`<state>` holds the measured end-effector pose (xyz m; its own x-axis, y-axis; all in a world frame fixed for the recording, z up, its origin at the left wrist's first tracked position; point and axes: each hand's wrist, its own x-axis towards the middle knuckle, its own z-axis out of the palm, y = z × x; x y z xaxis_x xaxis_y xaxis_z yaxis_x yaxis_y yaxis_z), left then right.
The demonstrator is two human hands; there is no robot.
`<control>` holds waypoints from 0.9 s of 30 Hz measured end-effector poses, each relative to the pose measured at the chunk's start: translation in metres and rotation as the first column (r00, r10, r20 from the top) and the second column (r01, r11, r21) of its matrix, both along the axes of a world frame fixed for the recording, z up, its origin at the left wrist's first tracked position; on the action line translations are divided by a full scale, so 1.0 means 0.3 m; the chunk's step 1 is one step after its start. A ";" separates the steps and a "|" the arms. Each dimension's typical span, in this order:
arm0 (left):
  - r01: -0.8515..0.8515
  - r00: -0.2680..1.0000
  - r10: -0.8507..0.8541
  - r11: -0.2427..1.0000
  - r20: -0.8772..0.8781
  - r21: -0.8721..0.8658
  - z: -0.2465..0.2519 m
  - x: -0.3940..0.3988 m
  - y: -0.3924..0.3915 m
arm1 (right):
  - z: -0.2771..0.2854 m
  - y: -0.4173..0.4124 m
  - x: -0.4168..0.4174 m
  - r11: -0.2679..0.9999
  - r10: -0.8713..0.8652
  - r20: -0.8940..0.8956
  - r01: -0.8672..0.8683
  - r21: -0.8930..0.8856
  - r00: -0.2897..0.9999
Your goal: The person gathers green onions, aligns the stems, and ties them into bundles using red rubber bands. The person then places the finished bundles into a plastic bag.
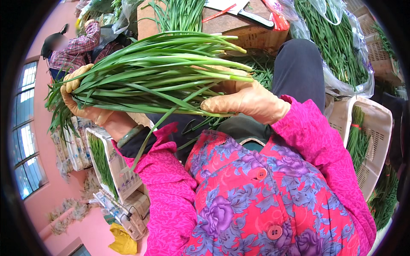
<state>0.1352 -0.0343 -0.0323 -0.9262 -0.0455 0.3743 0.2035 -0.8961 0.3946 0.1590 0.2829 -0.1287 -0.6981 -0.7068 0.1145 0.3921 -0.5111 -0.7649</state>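
Observation:
A large bunch of garlic chives (153,76) spans the space between my gloved hands, above my lap. My left hand (80,92) wraps its fingers round the leafy end, and the leaf tips droop past it at the left. At the pale stem end, my right hand (250,99) supports the bunch from below, thumb in front; its fingers are mostly hidden behind the stems. One loose leaf (150,137) hangs down over my left sleeve. Just beyond the bunch, more chives (182,16) lie on a wooden board (221,27).
A knife (256,18) and a red tie strip (219,13) rest on the board. A plastic bag of chives (336,48) is at upper right. White crates (381,128) hold chives at right, and another crate (128,176) stands left. A person in a plaid shirt (77,48) works at upper left.

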 end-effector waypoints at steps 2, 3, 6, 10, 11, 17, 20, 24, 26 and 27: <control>-0.033 0.999 0.032 0.999 0.043 0.024 0.010 0.022 0.005 | 0.008 -0.005 0.005 0.998 -0.033 -0.001 0.033 -0.056 0.999; 0.019 0.999 -0.023 0.997 0.045 0.074 0.014 0.032 0.002 | -0.003 -0.011 0.005 0.996 -0.044 0.005 0.045 -0.076 0.999; 0.101 0.992 -0.111 0.984 0.064 0.147 0.018 0.046 -0.021 | 0.002 -0.006 0.002 0.998 0.004 0.043 -0.001 -0.065 0.999; -0.106 0.993 0.106 0.994 0.053 -0.013 0.002 0.036 -0.058 | -0.012 0.001 -0.021 0.997 -0.050 -0.034 0.052 0.050 0.998; -0.069 0.997 0.070 0.998 0.028 -0.005 -0.003 0.035 -0.060 | -0.022 -0.001 -0.029 0.995 -0.075 -0.088 0.080 0.057 0.993; -0.199 0.968 0.188 0.978 -0.163 -0.054 0.022 0.087 -0.096 | -0.039 0.043 -0.013 0.989 0.055 -0.189 -0.028 0.147 0.980; -0.560 0.822 0.495 0.791 -0.282 -0.246 0.033 0.130 -0.148 | -0.067 0.112 -0.052 0.946 0.202 -0.314 -0.102 0.308 0.928; -0.906 0.294 0.780 0.043 -0.553 -0.422 0.025 0.150 -0.235 | -0.162 0.162 -0.084 0.653 0.469 -0.529 0.126 0.747 0.708; -0.873 0.474 0.762 0.341 -0.441 -0.350 0.044 0.168 -0.232 | -0.192 0.150 -0.074 0.616 0.427 -0.729 0.418 0.667 0.534; -0.756 0.654 0.669 0.570 -0.352 -0.322 0.053 0.180 -0.264 | -0.182 0.149 -0.077 0.658 0.328 -0.763 0.445 0.607 0.557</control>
